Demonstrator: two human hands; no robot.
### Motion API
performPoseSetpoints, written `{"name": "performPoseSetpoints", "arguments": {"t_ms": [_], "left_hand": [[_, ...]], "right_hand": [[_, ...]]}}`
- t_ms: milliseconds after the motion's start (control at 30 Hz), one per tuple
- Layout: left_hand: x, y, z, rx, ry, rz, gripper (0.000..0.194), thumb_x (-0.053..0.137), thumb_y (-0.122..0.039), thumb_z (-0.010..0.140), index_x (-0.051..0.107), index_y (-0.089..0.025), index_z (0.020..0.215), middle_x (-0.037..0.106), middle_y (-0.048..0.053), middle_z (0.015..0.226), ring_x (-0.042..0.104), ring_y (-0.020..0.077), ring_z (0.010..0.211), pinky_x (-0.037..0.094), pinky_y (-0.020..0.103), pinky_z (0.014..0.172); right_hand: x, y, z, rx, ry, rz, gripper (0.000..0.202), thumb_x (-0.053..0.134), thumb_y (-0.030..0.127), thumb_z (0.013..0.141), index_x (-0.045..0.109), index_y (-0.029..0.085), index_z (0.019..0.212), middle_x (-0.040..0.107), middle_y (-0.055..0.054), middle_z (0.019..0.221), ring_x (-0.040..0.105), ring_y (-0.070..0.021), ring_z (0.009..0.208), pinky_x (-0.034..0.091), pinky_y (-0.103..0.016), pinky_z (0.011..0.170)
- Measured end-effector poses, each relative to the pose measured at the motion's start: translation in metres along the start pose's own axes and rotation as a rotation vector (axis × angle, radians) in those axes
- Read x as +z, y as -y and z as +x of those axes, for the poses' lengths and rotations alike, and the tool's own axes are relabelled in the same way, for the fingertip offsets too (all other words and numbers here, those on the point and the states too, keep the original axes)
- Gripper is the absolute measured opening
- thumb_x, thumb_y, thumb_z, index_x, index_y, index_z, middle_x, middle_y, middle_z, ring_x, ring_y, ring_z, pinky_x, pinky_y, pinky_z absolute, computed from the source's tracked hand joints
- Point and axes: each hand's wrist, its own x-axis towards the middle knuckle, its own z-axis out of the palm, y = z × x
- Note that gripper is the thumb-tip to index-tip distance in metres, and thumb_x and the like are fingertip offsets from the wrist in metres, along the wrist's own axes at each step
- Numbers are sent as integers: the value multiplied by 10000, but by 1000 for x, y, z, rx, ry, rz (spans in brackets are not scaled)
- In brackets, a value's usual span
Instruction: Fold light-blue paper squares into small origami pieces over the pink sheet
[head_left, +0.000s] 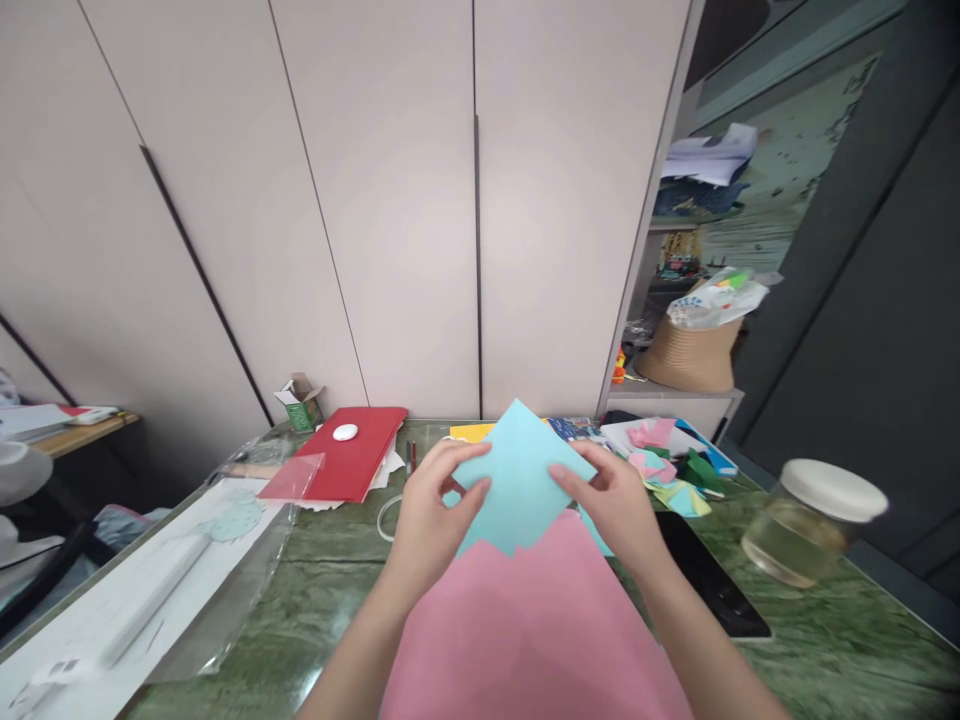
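A light blue sheet of paper is held up between both hands, one corner pointing up. My left hand pinches its left side between thumb and fingers. On the right side, my right hand grips it the same way, thumb on the front face. Below and nearer to me is a large pink surface, partly overlapped by the blue paper. Another bit of light blue shows beneath the right hand.
On the green table are a red folder with a white round object, a roll of tape, and plastic-covered white sheets at left. A black tablet, folded papers and a lidded jar stand right.
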Motion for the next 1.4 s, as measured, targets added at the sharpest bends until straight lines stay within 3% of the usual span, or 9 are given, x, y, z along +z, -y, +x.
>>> {"name": "performPoseSetpoints", "arguments": {"t_ms": [167,367,500,633,700,767,1100,1267,1400], "left_hand": [[4,-7,-2,-195,154,-259,567,604,-254,738,383,-277,1260,595,41,991,575,167,846,476,253,654],[1,-4,2,-255,266,-323,171,590,-317,754,599,-163,826,576,14,791,524,125,683,420,213,585],[0,-1,3,-275,250,-362,189,578,-337,761,592,-166,839,548,0,751,495,112,634,397,208,553],[2,0,3,-249,219,-330,196,567,-333,765,602,-160,849,565,9,772,513,133,683,406,224,609],[6,1,3,-227,221,-297,188,563,-317,765,612,-159,855,579,14,791,518,143,708,408,235,640],[13,1,2,-193,241,-274,166,552,-288,768,625,-164,850,587,11,793,514,147,723,405,237,660],[21,8,1,-182,468,-442,303,448,-162,774,594,-193,1038,597,43,993,517,178,879,409,276,767],[26,13,2,-181,325,-219,127,594,-262,709,582,-149,766,558,23,771,509,152,742,392,251,675],[34,21,0,-206,212,-52,220,590,-268,705,450,-161,573,335,-52,550,342,93,545,280,220,519]], "right_hand": [[-11,9,-1,-12,37,-25,136,603,316,751,604,185,712,573,0,691,527,-131,591,436,-222,486],[-6,12,-4,12,169,-27,139,566,326,785,598,195,752,570,1,711,534,-136,614,456,-229,512],[-9,13,-5,-19,191,23,184,546,376,801,607,203,816,599,-20,763,570,-166,697,483,-259,594],[-9,14,-7,-127,287,127,397,315,442,895,632,203,883,595,-88,1063,541,-240,1012,451,-362,838],[-4,13,-8,-119,277,55,304,391,400,880,627,210,846,557,-79,1146,488,-243,1099,417,-357,887],[4,10,-8,-36,223,13,123,535,333,815,557,233,883,562,-55,1123,528,-218,1030,443,-332,831],[-2,1,5,24,283,-161,176,546,298,762,518,182,632,529,21,645,506,-131,623,404,-246,583],[-6,5,-1,-8,365,-407,167,579,280,736,543,179,608,555,12,673,485,-139,652,354,-240,575],[1,8,-5,-23,390,-417,161,511,279,791,574,187,675,571,10,681,484,-134,640,340,-232,555]]}}
